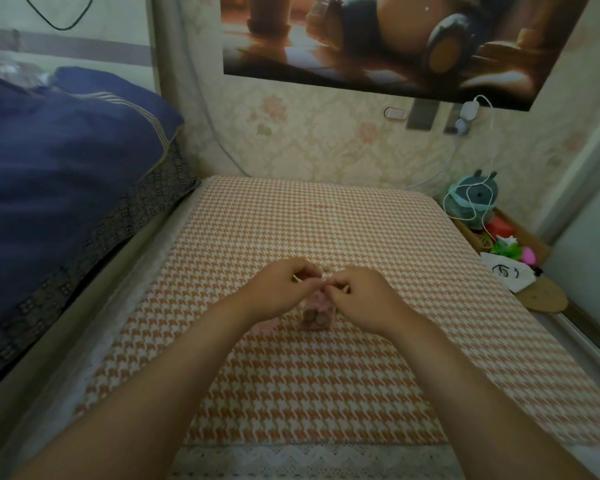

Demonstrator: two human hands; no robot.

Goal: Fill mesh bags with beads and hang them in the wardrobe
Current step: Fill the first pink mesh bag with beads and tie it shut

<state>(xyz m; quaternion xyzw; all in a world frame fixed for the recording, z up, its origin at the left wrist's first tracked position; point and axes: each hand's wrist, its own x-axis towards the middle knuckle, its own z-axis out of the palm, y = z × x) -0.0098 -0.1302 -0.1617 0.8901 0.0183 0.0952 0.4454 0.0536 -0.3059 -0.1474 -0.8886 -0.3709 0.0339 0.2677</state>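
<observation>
A small pink mesh bag with brownish beads inside stands on the orange-and-white houndstooth tablecloth, just below my hands. My left hand and my right hand meet above the bag's top. Each pinches a thin pale drawstring end at the bag's mouth. Another bit of pink fabric lies on the cloth under my left wrist, mostly hidden.
A bed with a dark blue quilt runs along the left. At the right sit a teal plush toy wrapped in a white cable, a box of colourful items and a white pouch. A wallpapered wall with a poster is behind.
</observation>
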